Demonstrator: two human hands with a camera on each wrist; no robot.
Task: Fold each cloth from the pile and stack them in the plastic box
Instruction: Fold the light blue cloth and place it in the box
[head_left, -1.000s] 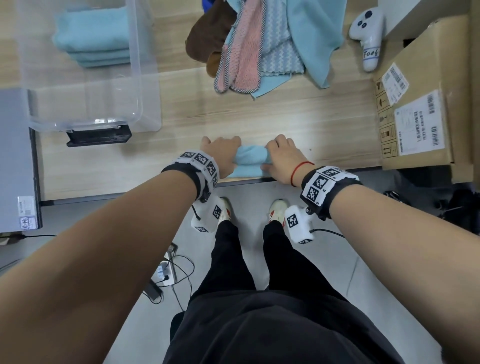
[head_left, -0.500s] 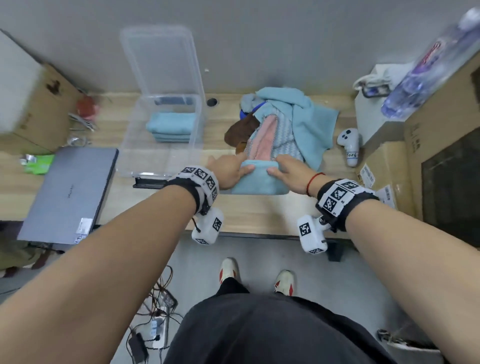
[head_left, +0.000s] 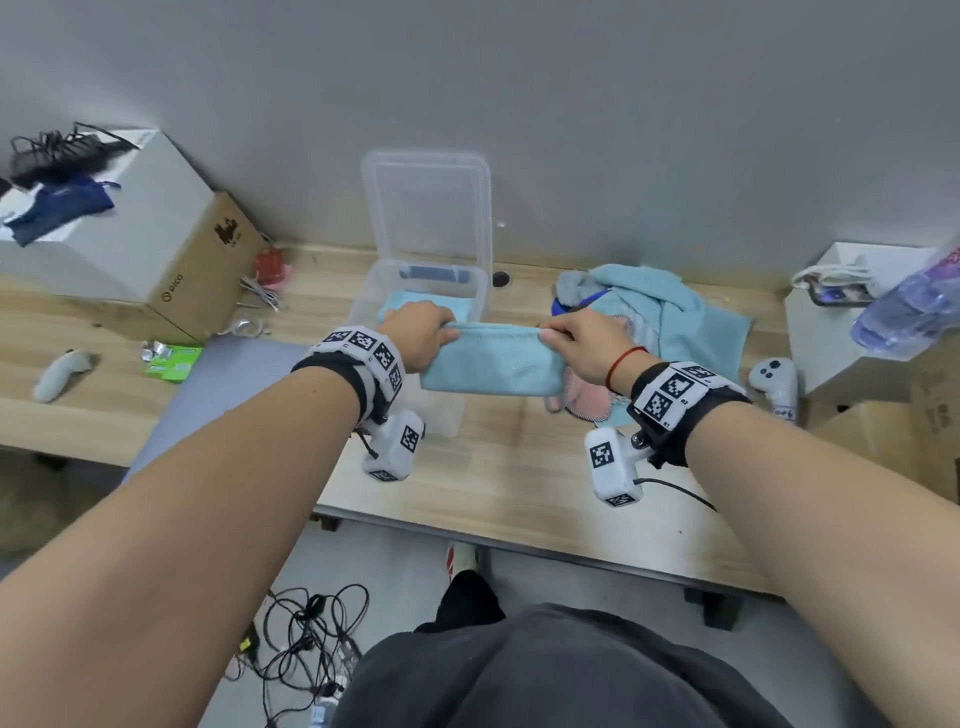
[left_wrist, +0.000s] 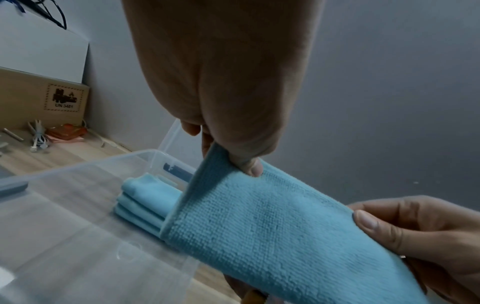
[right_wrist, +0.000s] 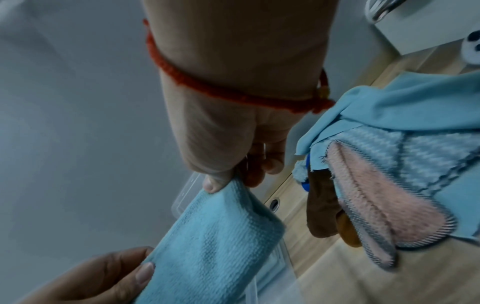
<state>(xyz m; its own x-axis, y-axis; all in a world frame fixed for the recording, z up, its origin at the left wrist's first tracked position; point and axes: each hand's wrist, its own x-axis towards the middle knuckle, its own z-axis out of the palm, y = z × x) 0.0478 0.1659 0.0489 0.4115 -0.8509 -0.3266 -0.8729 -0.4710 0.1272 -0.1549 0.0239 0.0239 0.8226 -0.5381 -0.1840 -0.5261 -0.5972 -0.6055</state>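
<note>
While both hands held it in the air, the folded light-blue cloth hung stretched between them, just over the near right corner of the plastic box. The left hand pinched the cloth's top left corner, thumb pressed on the fabric with the fingers curled behind it; the right hand pinched the top right corner the same way, its thumb on the edge. Inside the plastic box lay a stack of folded blue cloths, with the clear lid standing open against the wall behind it. To the right of the plastic box sat the pile of unfolded cloths, showing pale blue, a pink one with a striped hem and a brown one. A white controller lay farther right of the box, past the pile. To the left of the box stood a cardboard carton, with a closed grey laptop nearer the table edge.
</note>
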